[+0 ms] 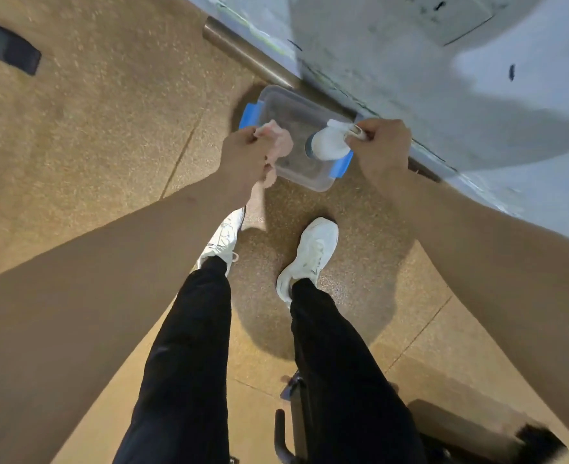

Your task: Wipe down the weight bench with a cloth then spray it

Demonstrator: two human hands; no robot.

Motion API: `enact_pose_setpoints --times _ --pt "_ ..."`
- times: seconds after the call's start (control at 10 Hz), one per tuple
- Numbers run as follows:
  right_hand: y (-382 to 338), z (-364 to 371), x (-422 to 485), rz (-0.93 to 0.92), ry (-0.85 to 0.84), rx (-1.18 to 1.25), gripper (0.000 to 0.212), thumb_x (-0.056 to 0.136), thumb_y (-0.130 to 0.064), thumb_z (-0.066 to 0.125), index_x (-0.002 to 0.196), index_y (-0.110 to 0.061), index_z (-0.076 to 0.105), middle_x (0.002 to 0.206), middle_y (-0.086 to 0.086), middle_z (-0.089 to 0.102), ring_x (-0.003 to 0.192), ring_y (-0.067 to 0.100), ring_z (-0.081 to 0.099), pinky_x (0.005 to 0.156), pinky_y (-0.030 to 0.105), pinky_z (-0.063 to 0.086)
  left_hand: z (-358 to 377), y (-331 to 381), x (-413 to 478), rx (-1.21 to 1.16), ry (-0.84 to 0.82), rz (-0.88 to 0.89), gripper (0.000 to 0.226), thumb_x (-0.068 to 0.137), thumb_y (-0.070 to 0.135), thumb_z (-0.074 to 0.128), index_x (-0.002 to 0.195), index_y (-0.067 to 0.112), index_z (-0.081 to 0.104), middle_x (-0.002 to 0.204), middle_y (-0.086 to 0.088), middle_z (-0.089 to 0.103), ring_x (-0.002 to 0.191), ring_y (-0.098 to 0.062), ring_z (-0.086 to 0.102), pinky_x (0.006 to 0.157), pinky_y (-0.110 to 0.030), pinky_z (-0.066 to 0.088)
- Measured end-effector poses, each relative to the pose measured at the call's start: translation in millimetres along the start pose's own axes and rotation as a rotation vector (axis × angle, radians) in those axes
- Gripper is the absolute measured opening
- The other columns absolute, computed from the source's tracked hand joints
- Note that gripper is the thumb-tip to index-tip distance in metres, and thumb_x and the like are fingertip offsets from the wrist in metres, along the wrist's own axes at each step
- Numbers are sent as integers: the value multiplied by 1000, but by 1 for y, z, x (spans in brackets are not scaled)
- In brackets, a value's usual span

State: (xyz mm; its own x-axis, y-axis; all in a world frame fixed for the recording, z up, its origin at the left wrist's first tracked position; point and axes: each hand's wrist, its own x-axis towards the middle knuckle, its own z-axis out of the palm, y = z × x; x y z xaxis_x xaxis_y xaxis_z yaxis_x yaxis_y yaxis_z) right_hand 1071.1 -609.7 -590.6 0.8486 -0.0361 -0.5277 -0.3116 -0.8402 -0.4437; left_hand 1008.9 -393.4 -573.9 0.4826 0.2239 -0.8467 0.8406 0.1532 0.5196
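1. Speckled rubber floor (pixel 92 135) carries the clear plastic box (pixel 296 142) by the wall; the bench is perhaps the dark frame (pixel 293 426) below.
2. Left hand (pixel 243 155) grips the pinkish cloth (pixel 276 142): lift it fully.
3. Right hand (pixel 383 145) is clenched on a spray bottle (pixel 330 142), probably; keep it upright.

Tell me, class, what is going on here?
A person stands over a clear tub with blue clips on the floor by the wall. The left hand grips a pinkish cloth; the right hand grips a white spray bottle above the tub. Part of a dark frame, perhaps the bench, shows behind the legs. No wiping has begun.
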Motion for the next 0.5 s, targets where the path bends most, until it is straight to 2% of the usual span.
enact_pose_setpoints --times 0.1,0.2,0.3,0.4,0.5 --pt "19 26 24 -20 -50 -59 19 87 -22 69 100 -11 79 90 13 74 89 26 67 80 38 52 14 -12 33 41 -15 24 20 101 27 62 94 10 69 89 -14 62 70 -23 61 72 -39 59" --pt "33 45 40 -54 -131 -158 22 92 -24 67 107 -10 77 101 15 73 98 28 66 83 32 49 24 -22 57 78 10 22 19 102 27 60 86 20 68 105 -23 72 95 -38 73 89 -47 61" --pt "35 50 46 -93 -99 -177 25 96 -25 62 113 -15 76 105 12 74 99 27 67 89 37 52 33 -26 74 68 13 16 22 103 28 58 83 22 66 108 -24 73 99 -39 73 88 -49 61" --pt "36 48 48 -124 -80 -170 26 96 -25 63 116 -16 75 108 10 74 100 26 67 89 35 51 30 -38 81 136 46 -42 13 105 20 54 99 20 65 85 -2 65 70 -9 66 69 -20 57" --pt "36 47 46 -79 -109 -131 26 94 -21 66 118 -15 74 114 8 73 104 25 66 89 28 47 15 -59 72 292 -10 -103 17 102 13 52 113 5 63 88 -4 52 79 -19 51 68 -9 38"
